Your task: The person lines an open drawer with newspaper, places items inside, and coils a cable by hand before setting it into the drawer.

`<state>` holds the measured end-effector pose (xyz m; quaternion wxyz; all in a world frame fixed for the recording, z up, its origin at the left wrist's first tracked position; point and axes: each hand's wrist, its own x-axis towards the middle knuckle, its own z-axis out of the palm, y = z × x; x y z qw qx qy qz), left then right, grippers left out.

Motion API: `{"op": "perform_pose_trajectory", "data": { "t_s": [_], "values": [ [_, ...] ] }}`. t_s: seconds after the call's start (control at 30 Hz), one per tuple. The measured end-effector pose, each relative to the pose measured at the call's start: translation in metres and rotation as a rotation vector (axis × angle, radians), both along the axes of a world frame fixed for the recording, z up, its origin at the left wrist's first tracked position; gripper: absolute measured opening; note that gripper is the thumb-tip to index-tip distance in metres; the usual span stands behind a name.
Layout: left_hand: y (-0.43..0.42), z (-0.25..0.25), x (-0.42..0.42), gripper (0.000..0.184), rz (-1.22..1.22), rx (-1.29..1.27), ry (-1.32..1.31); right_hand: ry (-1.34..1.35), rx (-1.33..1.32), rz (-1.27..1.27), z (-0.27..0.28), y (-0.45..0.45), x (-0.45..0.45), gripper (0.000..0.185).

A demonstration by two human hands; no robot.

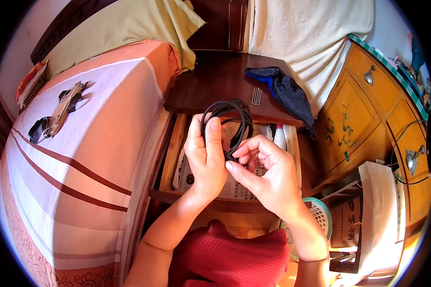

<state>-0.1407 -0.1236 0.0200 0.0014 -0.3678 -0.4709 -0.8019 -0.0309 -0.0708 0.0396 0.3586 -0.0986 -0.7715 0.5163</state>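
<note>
A coiled black cable (248, 125) is held up over an open drawer (167, 167) of a dark wooden nightstand (206, 79). My left hand (205, 160) grips the left side of the coil, with the thumb and fingers around its loops. At the bottom of the coil, my right hand (270, 177) has its fingers curled in and its thumb tip against the cable. Exactly what part of the cable those fingers pinch is hidden. Printed newspaper (237, 191) lines the drawer beneath, and a small dark round object (190, 178) lies in it at the left.
On the nightstand top are a bent metal clip (256, 96) and a dark blue cloth item (292, 93). A white bottle (279, 138) lies at the drawer's right. The bed (91, 158), with a strap-like item (60, 115), borders the left; a wooden cabinet (354, 119) borders the right.
</note>
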Motion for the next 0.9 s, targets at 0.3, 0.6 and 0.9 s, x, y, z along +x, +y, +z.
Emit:
{"op": "perform_pose_trajectory", "data": {
  "t_s": [0.3, 0.6, 0.9],
  "values": [
    [-0.002, 0.005, -0.014, 0.027, -0.094, 0.035, -0.132, -0.072, 0.308, -0.194, 0.008, 0.016, 0.010, 0.013],
    [-0.014, 0.011, -0.032, 0.030, -0.468, 0.063, -0.348, -0.051, 0.102, -0.076, 0.005, 0.028, 0.014, 0.011],
    [-0.017, 0.012, -0.041, 0.031, -0.696, 0.041, -0.521, -0.006, -0.201, 0.069, -0.001, 0.035, 0.016, 0.016]
  ]
}}
